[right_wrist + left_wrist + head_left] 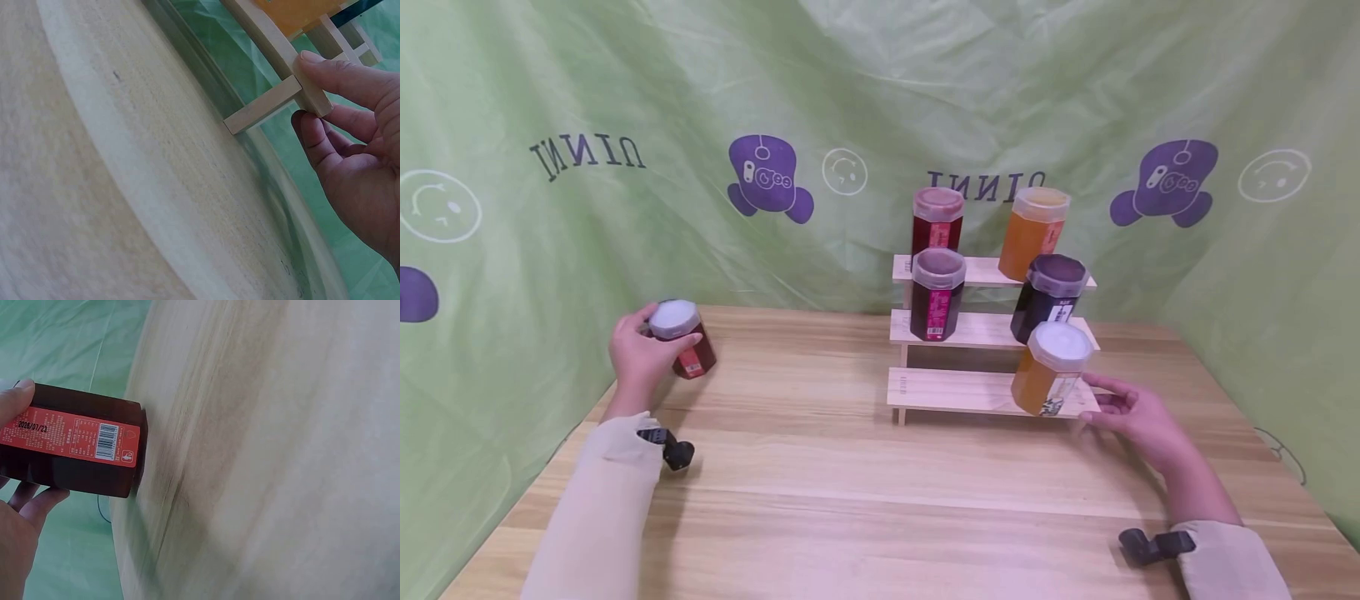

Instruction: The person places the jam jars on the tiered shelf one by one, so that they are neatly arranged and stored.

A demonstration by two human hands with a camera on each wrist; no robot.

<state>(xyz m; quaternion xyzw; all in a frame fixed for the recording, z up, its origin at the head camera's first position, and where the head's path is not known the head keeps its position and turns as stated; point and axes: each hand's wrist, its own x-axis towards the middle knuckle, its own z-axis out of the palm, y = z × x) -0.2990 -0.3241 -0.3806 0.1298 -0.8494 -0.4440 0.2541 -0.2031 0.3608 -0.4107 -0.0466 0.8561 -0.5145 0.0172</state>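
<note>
My left hand [642, 354] grips a dark red jar [702, 354] with a white lid at the table's left side. In the left wrist view the jar [69, 469] shows a red label with a barcode, its base close to the tabletop. On the right, my right hand [1142, 421] pinches the right end of the bottom shelf [955, 392] of a three-step wooden rack, thumb at the front edge. The right wrist view shows the thumb and fingers [340, 75] around that shelf end, beside a rack leg [262, 106]. An amber jar [1037, 379] with a white lid stands on this shelf.
The middle shelf bears a dark purple jar [936, 308] and a near-black jar [1037, 308]. On the top shelf stand a red jar [934, 236] and an orange jar [1028, 246]. A green printed cloth [865, 83] hangs behind and beside the wooden table [850, 508].
</note>
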